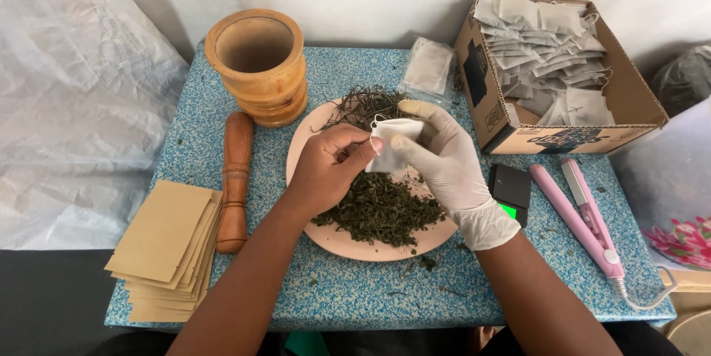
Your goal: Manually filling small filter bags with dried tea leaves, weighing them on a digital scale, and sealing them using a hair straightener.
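Observation:
Both hands meet over a pink plate [348, 243] heaped with dried green leaves [381, 212] and long stems. A small white filter bag [392, 141] is pinched between them. My left hand [326, 171] is bare and grips the bag's left edge with fingertips. My right hand [444, 160] wears a white glove and holds the bag's right side, thumb and fingers on it. The bag hangs just above the leaf pile.
A wooden mortar [259, 64] and pestle [235, 178] stand left of the plate. A stack of brown envelopes [167, 249] lies at the front left. A cardboard box of white bags [552, 67], a small black scale [509, 189] and a pink sealing iron [578, 215] sit right.

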